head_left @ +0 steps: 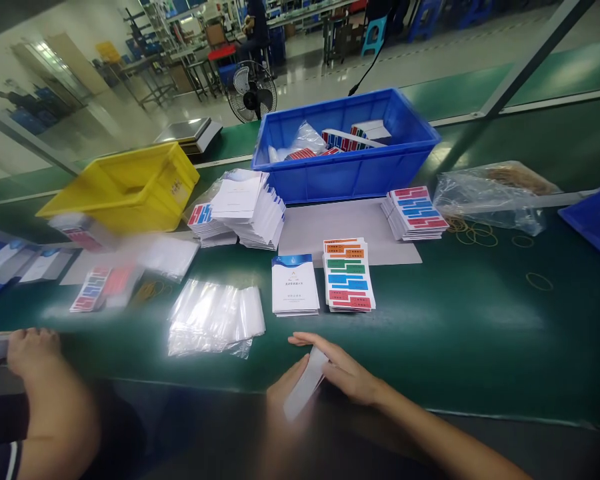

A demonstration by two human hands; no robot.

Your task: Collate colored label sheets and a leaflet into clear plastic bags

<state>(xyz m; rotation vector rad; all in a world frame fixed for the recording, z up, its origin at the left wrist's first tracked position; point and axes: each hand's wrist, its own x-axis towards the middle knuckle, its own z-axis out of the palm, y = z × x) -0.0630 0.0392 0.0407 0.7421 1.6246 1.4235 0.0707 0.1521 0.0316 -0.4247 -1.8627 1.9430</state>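
Note:
Just over the table's front edge, a small white paper piece (305,390), perhaps a booklet, is held tilted between my two hands. My left hand (281,385) is closed round its left side and partly blurred. On the other side my right hand (347,375) grips it, thumb against the paper and fingers stretched across the top. Ahead of them stand a stack of white booklets (295,288) with a blue top band and a stack of coloured label sheets (349,277). Clear plastic bags (213,320) lie to the left.
Behind are a blue bin (345,177), a yellow bin (130,190), a tall booklet pile (247,207) and more label sheets (415,212). Rubber bands (473,233) and a plastic bag (495,193) lie right. A co-worker's hand (34,352) is at far left.

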